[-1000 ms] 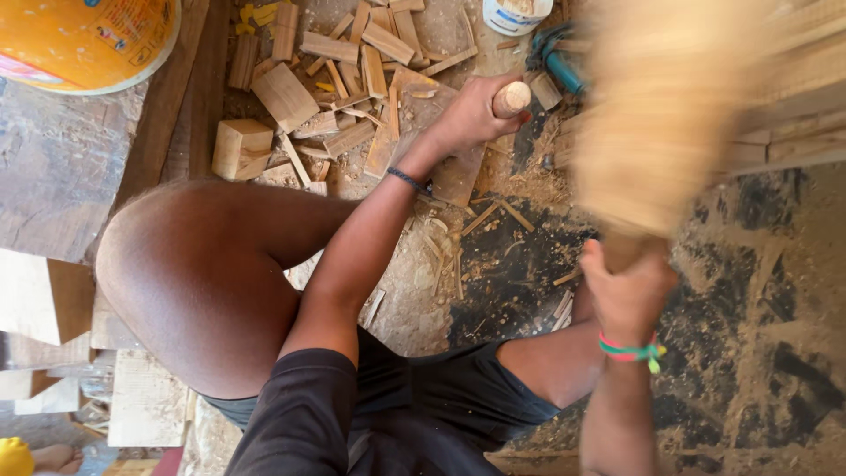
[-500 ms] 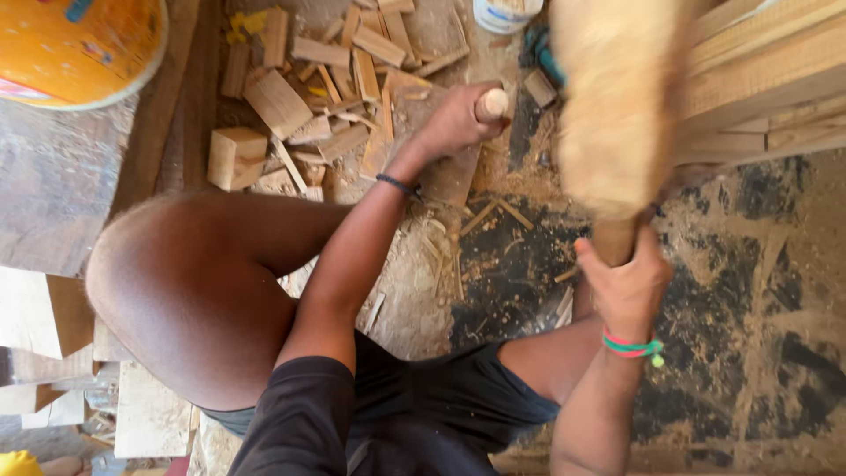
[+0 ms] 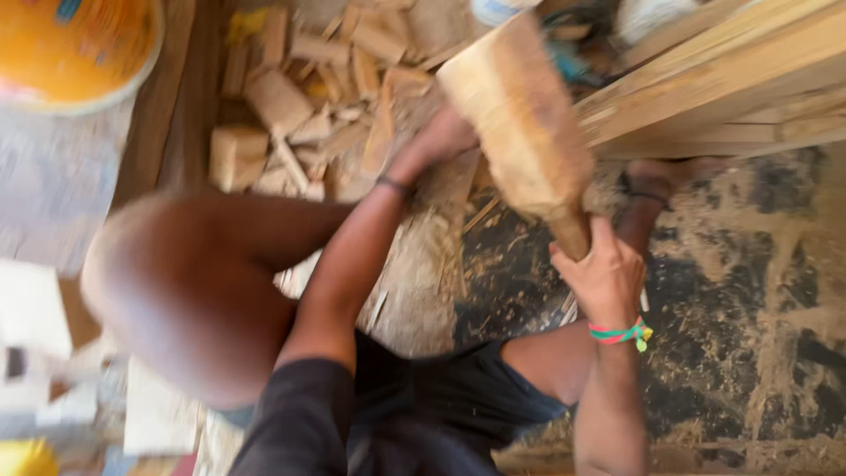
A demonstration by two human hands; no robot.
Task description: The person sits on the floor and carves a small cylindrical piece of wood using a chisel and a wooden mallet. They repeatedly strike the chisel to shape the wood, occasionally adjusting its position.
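Observation:
My right hand point(image 3: 604, 275) grips the handle of a big pale wooden mallet point(image 3: 518, 115), whose head is tilted forward and blurred above my left hand. My left hand point(image 3: 438, 143) is closed around a tool with a round wooden handle, now hidden behind the mallet head; it rests on a wooden piece point(image 3: 449, 181) on the ground. A dark band sits on my left wrist, a green and red band on my right wrist. I sit low, with my bare left knee point(image 3: 176, 291) raised.
Several small wood offcuts point(image 3: 291, 97) lie heaped ahead on the left. Long planks point(image 3: 723, 79) run along the upper right. An orange round container point(image 3: 70, 48) stands at the top left. Shavings and sawdust cover the dark floor point(image 3: 758, 291).
The mallet has swung down and to the left, from raised over the planks to just over my left hand. The wooden handle in my left hand is now covered by the mallet head.

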